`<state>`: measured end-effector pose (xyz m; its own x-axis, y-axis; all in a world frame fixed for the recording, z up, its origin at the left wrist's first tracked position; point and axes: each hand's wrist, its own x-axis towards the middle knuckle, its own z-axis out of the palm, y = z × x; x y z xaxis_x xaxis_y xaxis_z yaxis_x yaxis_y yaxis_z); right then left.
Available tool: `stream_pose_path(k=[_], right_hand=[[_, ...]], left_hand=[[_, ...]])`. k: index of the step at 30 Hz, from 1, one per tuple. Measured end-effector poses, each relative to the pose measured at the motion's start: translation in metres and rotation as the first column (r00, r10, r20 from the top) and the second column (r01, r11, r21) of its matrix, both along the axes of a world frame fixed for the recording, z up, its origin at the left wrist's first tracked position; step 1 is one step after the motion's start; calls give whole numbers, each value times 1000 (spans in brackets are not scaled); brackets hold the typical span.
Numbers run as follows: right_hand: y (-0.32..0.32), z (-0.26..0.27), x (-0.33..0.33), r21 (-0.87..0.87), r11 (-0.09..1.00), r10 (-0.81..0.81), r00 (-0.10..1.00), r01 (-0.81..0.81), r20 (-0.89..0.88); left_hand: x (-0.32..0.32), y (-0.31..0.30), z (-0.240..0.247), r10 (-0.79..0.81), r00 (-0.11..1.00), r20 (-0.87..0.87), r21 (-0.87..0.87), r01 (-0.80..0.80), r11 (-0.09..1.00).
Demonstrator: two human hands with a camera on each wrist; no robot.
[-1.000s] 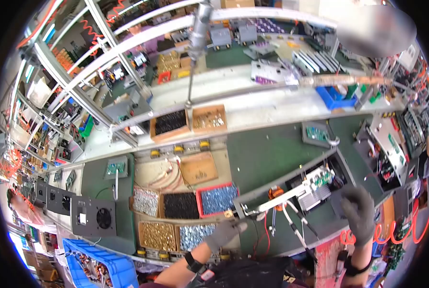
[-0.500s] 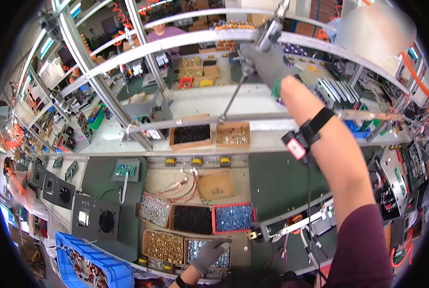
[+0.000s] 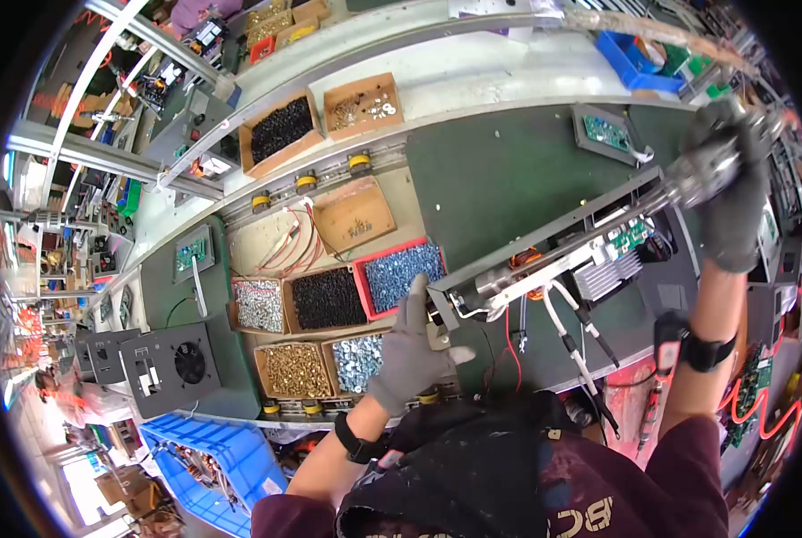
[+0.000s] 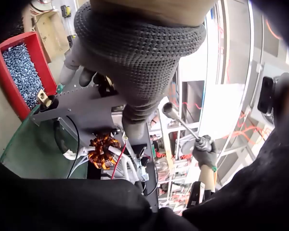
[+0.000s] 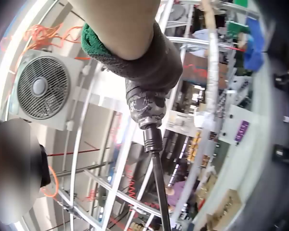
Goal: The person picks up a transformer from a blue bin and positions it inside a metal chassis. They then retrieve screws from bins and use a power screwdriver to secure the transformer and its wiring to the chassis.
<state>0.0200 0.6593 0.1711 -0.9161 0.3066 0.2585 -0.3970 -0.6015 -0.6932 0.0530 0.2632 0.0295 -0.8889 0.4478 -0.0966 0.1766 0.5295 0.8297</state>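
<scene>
In the head view, the grey-gloved left hand (image 3: 412, 359) is at the left end of a long metal chassis (image 3: 527, 255), fingers spread and mostly straight. The left wrist view has this hand (image 4: 135, 72) over the chassis end wall (image 4: 82, 109), by a small brass-coloured piece (image 4: 44, 98); exact contact is hidden. At the right, the right hand (image 3: 731, 197) grips a powered driver (image 3: 706, 172), its long shaft slanting across above the chassis, socket (image 3: 489, 285) toward the left end. In the right wrist view the right hand (image 5: 154, 62) is wrapped round the driver (image 5: 147, 108).
Boxes of blue screws (image 3: 401, 276), black screws (image 3: 329, 299) and brass parts (image 3: 295, 369) stand left of the chassis. A blue crate (image 3: 208, 466) is at lower left. Loose cables (image 3: 567, 336) hang from the chassis; a metal rail (image 3: 401, 45) crosses behind.
The right hand has come down from the overhead rail toward the right, bringing the driver over the chassis. The left hand has moved from the small-parts boxes to the chassis end. The head view has turned.
</scene>
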Motion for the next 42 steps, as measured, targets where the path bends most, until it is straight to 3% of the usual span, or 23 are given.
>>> stream_pose_path(k=[2, 3, 5, 9, 11, 16, 22, 24, 31, 33, 35, 38, 41, 42], right_hand=[[-12, -51, 22, 252, 923, -342, 919, 289, 197], [-6, -72, 26, -133, 960, -194, 929, 246, 315], [-24, -95, 24, -221, 877, -286, 834, 426, 472], [-32, -127, 18, -272, 869, -230, 825, 413, 516], [-35, -132, 15, -258, 932, -140, 907, 257, 397], [-45, -131, 11, -311, 894, -173, 889, 323, 424], [-42, -139, 11, -279, 896, -211, 884, 345, 418], [-45, -136, 13, -247, 876, -251, 829, 414, 499], [-43, -130, 12, -194, 918, -201, 828, 346, 524], [-35, -142, 14, -270, 912, -168, 882, 308, 439], [-40, -135, 10, -269, 896, -192, 855, 353, 482], [-44, -127, 7, -201, 872, -276, 789, 445, 548], [-43, -94, 1, 21, 927, -322, 769, 374, 553], [-36, -77, -4, 23, 949, -277, 799, 314, 533]], left_hand=[[1, 7, -7, 22, 999, -46, -107, -27, 994], [0, 9, -10, 43, 994, -105, -195, -63, 979], [-3, 12, -10, 83, 996, -16, -217, -84, 973], [-10, 21, 6, 77, 996, 45, -341, -57, 938], [-12, 23, 9, 88, 994, 70, -357, -58, 932], [-12, 20, 7, 91, 992, 82, -286, -64, 956], [-13, 20, 5, 83, 993, 86, -322, -51, 946], [-13, 18, 3, 77, 994, 74, -309, -50, 950], [-14, 16, 1, 44, 996, 79, -301, -18, 953], [-13, 16, -1, 39, 998, 55, -282, -22, 959], [-15, 15, -3, 37, 999, 24, -264, -29, 964], [-14, 13, -6, 38, 997, 66, -283, -17, 959], [-15, 12, -6, 22, 999, 34, -258, -13, 966], [-14, 11, -8, -2, 1000, 12, -303, 5, 953]])
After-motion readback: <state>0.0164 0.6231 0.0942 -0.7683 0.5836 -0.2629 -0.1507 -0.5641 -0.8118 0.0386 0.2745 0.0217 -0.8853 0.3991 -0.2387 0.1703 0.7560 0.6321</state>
